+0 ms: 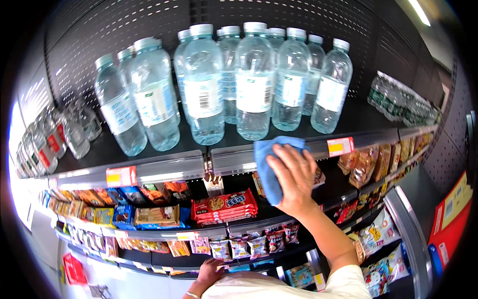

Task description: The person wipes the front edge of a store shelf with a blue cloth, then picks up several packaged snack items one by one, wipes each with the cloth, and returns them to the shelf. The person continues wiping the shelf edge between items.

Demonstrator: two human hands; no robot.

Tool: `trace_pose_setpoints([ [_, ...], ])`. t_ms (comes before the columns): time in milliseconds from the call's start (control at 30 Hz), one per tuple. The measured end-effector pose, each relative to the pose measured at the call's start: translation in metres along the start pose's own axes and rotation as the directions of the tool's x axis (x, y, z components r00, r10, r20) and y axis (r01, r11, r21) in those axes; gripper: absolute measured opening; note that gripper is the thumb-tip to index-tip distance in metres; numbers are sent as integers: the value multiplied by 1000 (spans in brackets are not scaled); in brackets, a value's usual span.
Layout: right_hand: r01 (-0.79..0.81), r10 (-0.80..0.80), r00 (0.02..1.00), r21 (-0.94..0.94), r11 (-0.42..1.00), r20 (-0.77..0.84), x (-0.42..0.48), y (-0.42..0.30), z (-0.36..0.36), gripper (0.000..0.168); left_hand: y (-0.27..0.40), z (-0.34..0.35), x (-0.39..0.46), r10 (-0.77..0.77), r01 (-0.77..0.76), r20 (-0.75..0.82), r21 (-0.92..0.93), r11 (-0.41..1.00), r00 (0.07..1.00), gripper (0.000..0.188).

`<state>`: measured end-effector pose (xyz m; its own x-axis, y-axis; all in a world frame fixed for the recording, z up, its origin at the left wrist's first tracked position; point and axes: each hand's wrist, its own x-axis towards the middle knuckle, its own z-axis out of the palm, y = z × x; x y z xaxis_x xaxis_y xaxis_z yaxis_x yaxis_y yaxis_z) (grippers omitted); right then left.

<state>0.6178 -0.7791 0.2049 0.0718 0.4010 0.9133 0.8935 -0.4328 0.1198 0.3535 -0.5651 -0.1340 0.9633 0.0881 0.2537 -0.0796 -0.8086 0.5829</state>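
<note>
My right hand (295, 175) presses a folded blue cloth (272, 179) against the front edge of the top shelf (239, 159), over its clear plastic label strip. The fingers lie spread on the cloth, and part of it hangs below the edge. Just behind the cloth stand several large clear water bottles (254, 89) with white caps and pale labels, upright in rows. Low in the view, my left hand (211, 270) is by the front edge of a lower shelf, near small snack bags (220, 249). Nothing shows in it; whether it touches the shelf is unclear.
Smaller bottles stand at the far left (46, 144) and far right (399, 101) of the top shelf. Price tags (340, 146) stick out from its edge. Red biscuit packs (224, 205) lie stacked below. A red basket (74, 269) sits on the floor at lower left.
</note>
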Motion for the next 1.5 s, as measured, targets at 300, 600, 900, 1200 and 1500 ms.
trace_pose_setpoints([
  [300,-20,23,997,42,999,-79,-13,23,-7,49,-157,62,-208,-703,701,104,57,710,704,20],
  [600,-159,122,970,-172,972,-208,-36,74,-31,41,-92,16,-122,-460,458,-370,-99,884,807,20],
  [900,-129,110,980,-107,986,-165,-18,20,-5,42,108,-272,155,579,193,-711,682,705,398,44],
  [1200,-150,123,972,-123,981,-199,-21,10,7,44,59,-296,177,699,259,-624,781,568,349,46],
  [1500,-140,140,988,9,990,-71,14,-69,38,50,56,-290,184,718,266,-652,757,597,242,37],
])
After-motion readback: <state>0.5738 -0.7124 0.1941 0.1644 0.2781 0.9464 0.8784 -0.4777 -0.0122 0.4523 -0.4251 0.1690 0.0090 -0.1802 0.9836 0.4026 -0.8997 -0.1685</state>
